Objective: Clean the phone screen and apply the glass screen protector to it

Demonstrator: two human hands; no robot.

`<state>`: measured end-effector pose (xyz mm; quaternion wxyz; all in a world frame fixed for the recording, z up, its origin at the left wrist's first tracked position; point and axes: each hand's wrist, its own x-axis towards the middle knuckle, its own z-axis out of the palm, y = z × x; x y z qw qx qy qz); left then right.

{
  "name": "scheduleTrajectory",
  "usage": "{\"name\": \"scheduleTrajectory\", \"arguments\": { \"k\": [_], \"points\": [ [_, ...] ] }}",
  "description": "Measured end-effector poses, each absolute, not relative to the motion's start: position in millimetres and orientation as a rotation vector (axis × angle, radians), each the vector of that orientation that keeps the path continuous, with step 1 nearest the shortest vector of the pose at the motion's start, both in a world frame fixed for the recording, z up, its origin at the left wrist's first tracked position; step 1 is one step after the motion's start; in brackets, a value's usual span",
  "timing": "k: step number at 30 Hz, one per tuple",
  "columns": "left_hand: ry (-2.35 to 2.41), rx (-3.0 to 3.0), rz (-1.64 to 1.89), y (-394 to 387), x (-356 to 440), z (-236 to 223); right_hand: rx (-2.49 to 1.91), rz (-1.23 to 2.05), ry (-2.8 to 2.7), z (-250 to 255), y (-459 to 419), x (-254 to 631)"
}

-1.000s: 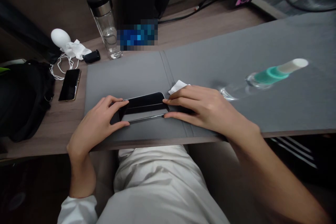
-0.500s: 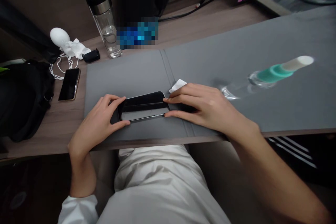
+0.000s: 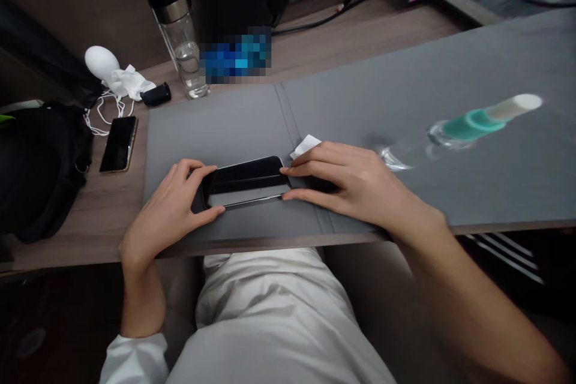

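Head view: fingers of left hand (image 3: pixel 168 213) and right hand (image 3: pixel 346 183) clasp a phone (image 3: pixel 243 174); a glass bottle (image 3: pixel 180 30) holds water (image 3: pixel 188 60).

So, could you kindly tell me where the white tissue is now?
In the head view, the white tissue lies on the grey desk mat, just beyond the right hand and the black phone.
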<state>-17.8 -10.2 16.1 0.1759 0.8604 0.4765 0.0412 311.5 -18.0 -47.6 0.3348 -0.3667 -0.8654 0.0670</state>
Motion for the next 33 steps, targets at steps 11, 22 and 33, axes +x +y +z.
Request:
{"name": "scheduleTrajectory", "arguments": {
  "k": [11, 22, 33],
  "points": [
    [1.333, 2.447, 0.107, -9.1, -17.6, 15.4, -0.961, 0.192, -2.231, -48.2, -18.6, 310.8],
    [1.310, 2.496, 0.141, -6.3, -20.3, 10.0, -0.972, 0.199, -2.237, -45.3, -19.0, 310.3],
    [1.336, 2.477, 0.147, -6.0, -15.8, 9.4, -0.980, 0.189, -2.256, -46.2, -19.2, 311.7]
  ]
}}
